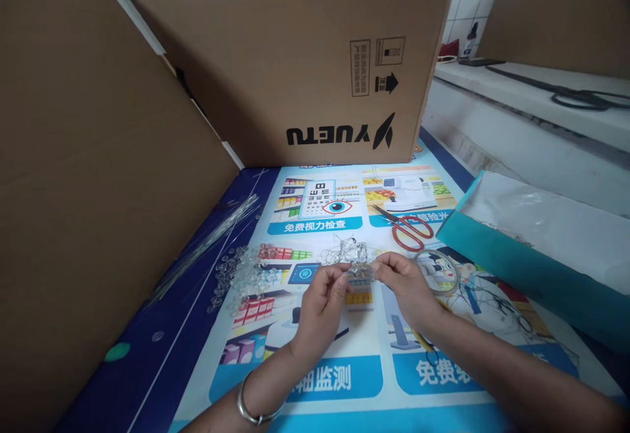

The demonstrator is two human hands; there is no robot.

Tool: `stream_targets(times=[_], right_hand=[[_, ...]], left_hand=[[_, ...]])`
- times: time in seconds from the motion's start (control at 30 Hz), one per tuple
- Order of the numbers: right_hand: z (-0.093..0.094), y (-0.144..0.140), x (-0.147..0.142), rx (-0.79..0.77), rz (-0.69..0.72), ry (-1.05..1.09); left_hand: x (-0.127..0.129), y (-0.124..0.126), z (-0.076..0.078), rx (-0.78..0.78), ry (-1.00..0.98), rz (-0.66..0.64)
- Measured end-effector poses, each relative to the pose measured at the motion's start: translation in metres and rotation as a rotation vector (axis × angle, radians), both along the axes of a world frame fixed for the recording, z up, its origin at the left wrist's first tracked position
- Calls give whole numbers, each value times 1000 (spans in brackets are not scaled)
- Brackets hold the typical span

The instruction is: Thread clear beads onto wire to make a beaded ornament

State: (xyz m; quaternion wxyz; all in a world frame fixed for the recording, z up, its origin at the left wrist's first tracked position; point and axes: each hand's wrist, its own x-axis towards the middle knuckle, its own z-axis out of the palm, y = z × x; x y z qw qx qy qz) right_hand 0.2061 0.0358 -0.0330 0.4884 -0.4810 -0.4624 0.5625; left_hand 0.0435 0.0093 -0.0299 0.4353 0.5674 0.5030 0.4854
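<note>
The beaded piece (361, 268) between both grips is too small to identify.

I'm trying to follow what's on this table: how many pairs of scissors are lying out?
1. The red-handled scissors lie on the printed mat, behind the right hand and beside the teal box. The cardboard boxes could hide others.

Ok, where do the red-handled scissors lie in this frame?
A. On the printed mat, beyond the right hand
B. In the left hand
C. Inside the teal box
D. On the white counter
A: the red-handled scissors lie flat on the printed mat, just past the right hand, touched by neither hand.
</note>
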Motion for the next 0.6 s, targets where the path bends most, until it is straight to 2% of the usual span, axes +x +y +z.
stream_targets(times=[0.27,0.43,0.6], right_hand=[[0,-1,-1,9,-16,-16],[-1,1,-1,10,-12,-48],[-1,4,0,-9,-29,-84]], left_hand=[[0,0,1,15,18,18],[1,-1,1,-15,-52,35],[-1,-1,0,-39,-92,-18]])
